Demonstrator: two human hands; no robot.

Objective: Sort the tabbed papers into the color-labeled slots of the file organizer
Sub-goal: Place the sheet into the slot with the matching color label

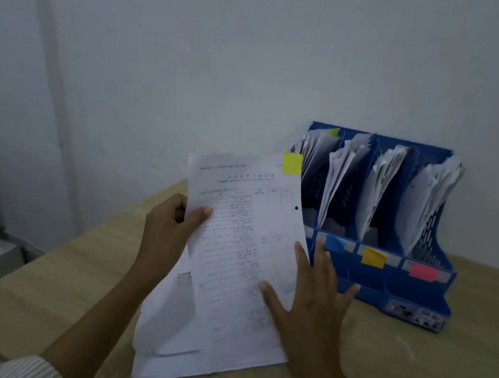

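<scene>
Yellow-green is the tab (292,163) sticking up from the top right corner of the stack of papers (237,272) I am holding at the centre of the frame. My left hand (169,225) is gripping the stack's left edge, its thumb lying over the printed front sheet and its fingers (179,210) curling behind. My right hand (312,301) is resting flat against the stack's right edge, its fingers spreading wide and straight, holding nothing. The stack's bottom edge is sitting on the wooden counter (410,364), and the sheets are leaning back toward me.

To the right of the frame, against the white wall, the blue file organizer (417,283) is standing on the counter with four slots, each already holding papers. I am seeing a blue label (334,244), a yellow label (373,257) and a pink label (423,272) on its front; the leftmost slot's label is hiding behind the stack.
</scene>
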